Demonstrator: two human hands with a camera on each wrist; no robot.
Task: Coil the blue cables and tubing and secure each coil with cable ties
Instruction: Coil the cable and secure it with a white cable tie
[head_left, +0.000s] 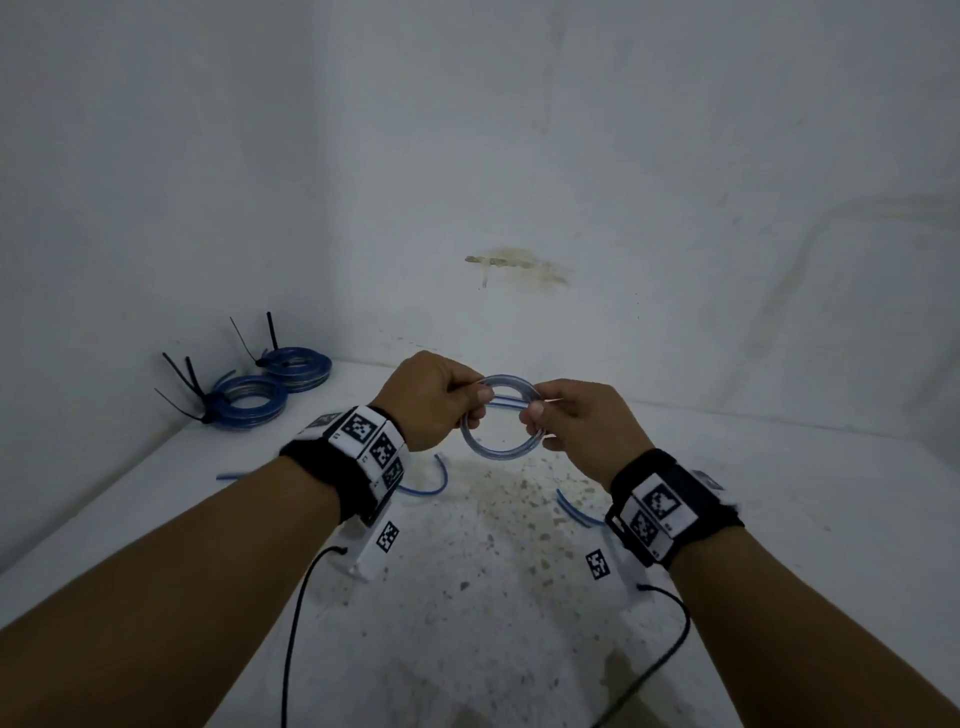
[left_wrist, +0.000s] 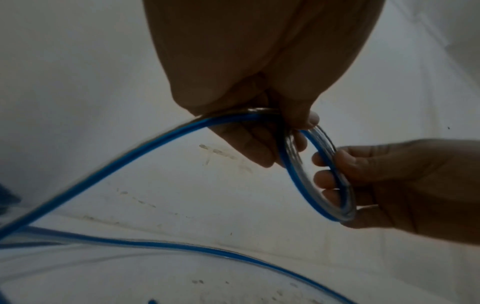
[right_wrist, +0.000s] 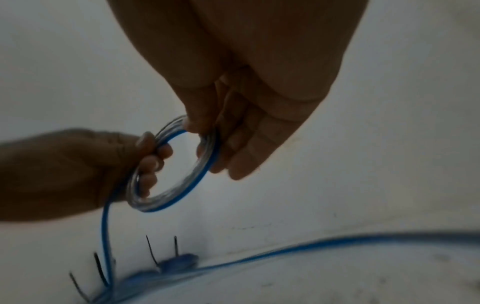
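Since this light, springy tubing coil, held up over the table, wants to unwind, I pinch its rim with left hand and right hand, fingers curled tight on opposite sides

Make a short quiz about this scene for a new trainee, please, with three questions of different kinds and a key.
1. True or false: both hands grip the small coil.
2. How many finished coils with black ties lie at the back left?
A. one
B. two
C. four
3. Fill in: the loose tubing trails down from the ___ hand.

Key:
1. True: left hand and right hand hold it above the table.
2. B: near coil, far coil.
3. left
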